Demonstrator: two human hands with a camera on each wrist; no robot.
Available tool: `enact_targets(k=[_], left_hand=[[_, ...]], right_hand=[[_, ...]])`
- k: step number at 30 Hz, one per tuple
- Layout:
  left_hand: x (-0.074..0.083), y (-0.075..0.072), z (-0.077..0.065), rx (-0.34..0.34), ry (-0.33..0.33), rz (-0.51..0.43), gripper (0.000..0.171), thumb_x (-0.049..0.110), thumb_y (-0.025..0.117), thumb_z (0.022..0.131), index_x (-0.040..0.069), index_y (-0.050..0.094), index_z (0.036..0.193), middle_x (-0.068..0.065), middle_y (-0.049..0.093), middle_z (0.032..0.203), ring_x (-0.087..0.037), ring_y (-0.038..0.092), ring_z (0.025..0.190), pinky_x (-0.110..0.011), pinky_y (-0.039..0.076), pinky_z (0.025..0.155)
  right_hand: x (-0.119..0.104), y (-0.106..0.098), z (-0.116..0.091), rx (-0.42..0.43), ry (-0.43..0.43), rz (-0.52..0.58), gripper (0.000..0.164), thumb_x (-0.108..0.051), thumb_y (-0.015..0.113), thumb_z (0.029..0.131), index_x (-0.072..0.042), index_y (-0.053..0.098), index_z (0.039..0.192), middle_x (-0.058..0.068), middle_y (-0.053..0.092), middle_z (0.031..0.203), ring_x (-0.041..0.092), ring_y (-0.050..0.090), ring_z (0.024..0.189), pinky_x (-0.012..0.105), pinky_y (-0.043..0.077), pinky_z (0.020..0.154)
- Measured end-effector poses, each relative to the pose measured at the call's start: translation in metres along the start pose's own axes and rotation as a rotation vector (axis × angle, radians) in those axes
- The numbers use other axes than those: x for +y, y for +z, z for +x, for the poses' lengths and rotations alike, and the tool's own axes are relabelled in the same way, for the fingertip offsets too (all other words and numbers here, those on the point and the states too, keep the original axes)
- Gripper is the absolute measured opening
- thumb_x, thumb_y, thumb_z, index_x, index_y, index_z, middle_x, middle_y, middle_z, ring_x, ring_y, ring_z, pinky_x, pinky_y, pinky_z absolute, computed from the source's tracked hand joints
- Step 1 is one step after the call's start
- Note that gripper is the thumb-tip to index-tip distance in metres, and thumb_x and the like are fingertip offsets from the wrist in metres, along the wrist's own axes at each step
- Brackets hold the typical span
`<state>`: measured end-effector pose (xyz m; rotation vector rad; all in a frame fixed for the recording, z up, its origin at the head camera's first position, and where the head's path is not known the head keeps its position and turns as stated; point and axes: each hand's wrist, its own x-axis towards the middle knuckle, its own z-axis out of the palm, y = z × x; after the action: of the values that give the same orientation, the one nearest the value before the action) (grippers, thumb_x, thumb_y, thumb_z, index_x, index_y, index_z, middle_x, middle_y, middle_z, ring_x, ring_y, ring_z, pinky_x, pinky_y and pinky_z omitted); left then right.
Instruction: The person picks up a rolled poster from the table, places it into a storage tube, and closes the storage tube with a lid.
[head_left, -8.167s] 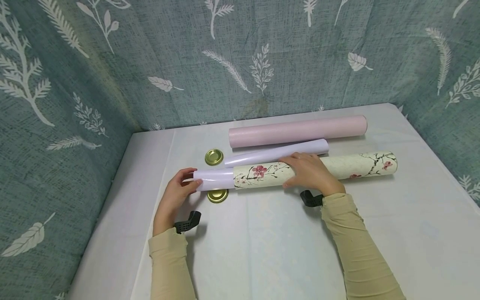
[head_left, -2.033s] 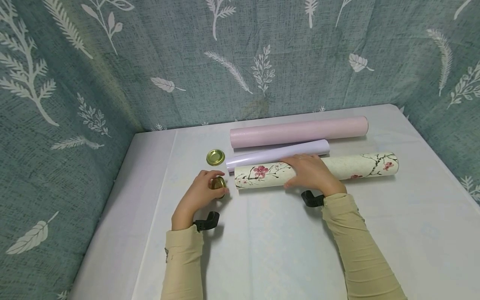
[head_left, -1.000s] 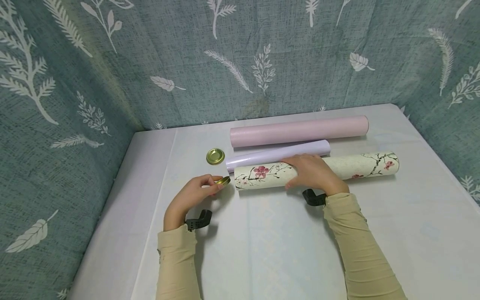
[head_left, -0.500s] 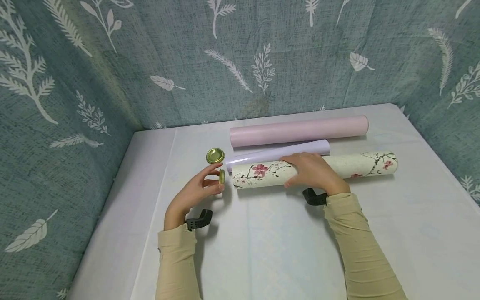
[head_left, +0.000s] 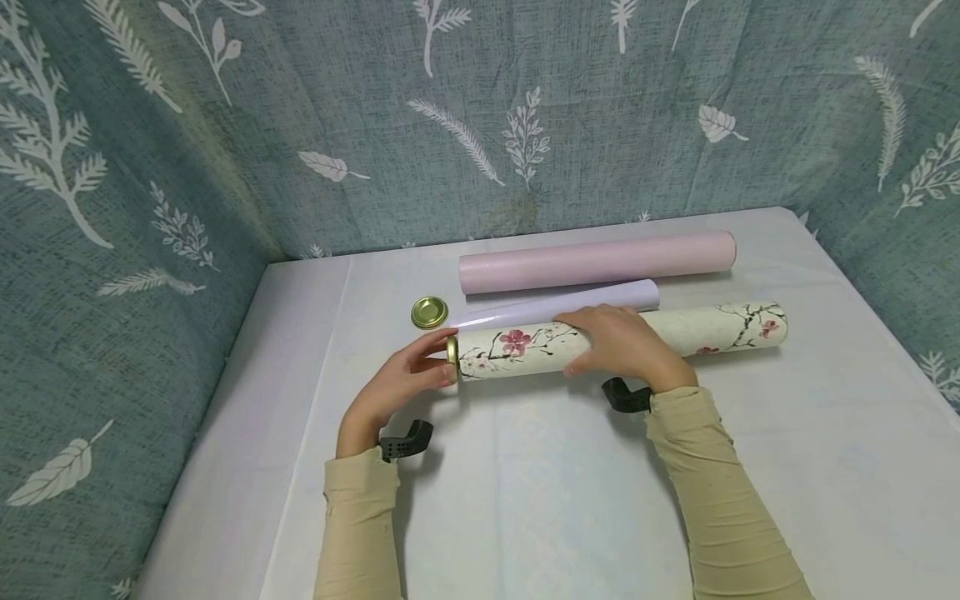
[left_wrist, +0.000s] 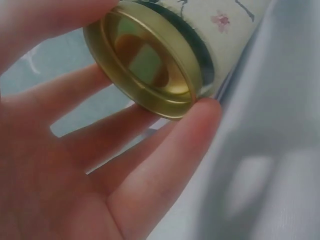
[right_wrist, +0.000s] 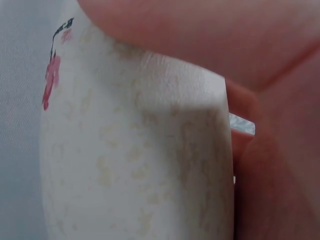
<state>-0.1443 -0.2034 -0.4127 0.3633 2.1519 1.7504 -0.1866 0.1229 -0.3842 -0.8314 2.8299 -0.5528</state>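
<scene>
My left hand (head_left: 393, 385) pinches a round gold metal lid (head_left: 452, 360) by its rim, thumb on one side and fingers on the other. The lid stands on edge at the left end of a cream tube (head_left: 517, 350) printed with blossom branches. In the left wrist view the gold lid (left_wrist: 150, 60) sits at the tube's mouth, with a dark gap along part of its edge. My right hand (head_left: 626, 348) grips the tube around its middle. The right wrist view shows the cream tube (right_wrist: 135, 150) under the thumb and palm.
A second gold lid (head_left: 430, 312) lies flat behind the left hand. Behind the cream tube lie a rolled pale lilac sheet (head_left: 555, 302) and a thicker pink tube (head_left: 600, 262). A leaf-patterned curtain (head_left: 480, 125) borders the white table (head_left: 562, 500).
The lilac roll that stuck out of the cream tube went out of sight. My left hand picked up the front lid, turned it on edge and brought it to the tube's end; the tube shifted slightly left.
</scene>
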Motion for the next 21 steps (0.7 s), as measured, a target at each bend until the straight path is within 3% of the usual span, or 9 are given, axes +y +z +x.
enact_targets(k=[7, 15, 21], left_hand=[[0.0058, 0.0031, -0.0009, -0.009, -0.017, 0.003, 0.057, 0.018, 0.064, 0.083, 0.024, 0.039, 0.135, -0.001, 0.041, 0.133, -0.021, 0.046, 0.115, -0.037, 0.043, 0.087], [-0.0039, 0.0024, 0.0026, -0.013, 0.001, -0.015, 0.059, 0.026, 0.066, 0.081, 0.027, 0.04, 0.134, -0.001, 0.041, 0.133, -0.021, 0.048, 0.114, -0.037, 0.043, 0.087], [0.0004, 0.0047, 0.0022, 0.022, -0.02, -0.018, 0.06, 0.021, 0.067, 0.08, 0.027, 0.041, 0.134, -0.001, 0.044, 0.132, -0.02, 0.049, 0.113, -0.036, 0.043, 0.087]], right_hand=[[0.0, 0.0012, 0.0005, 0.003, -0.014, -0.005, 0.078, -0.046, 0.077, 0.062, -0.021, 0.047, 0.129, -0.001, 0.052, 0.125, 0.023, 0.046, 0.114, 0.048, 0.029, 0.091], [-0.0004, 0.0025, 0.0015, 0.021, -0.037, -0.014, 0.077, -0.046, 0.077, 0.061, -0.022, 0.049, 0.128, 0.0, 0.054, 0.122, 0.022, 0.048, 0.112, 0.048, 0.032, 0.088], [-0.0016, 0.0014, 0.0009, 0.019, -0.025, -0.003, 0.078, -0.046, 0.077, 0.061, -0.021, 0.049, 0.128, 0.0, 0.054, 0.123, 0.022, 0.048, 0.113, 0.049, 0.032, 0.09]])
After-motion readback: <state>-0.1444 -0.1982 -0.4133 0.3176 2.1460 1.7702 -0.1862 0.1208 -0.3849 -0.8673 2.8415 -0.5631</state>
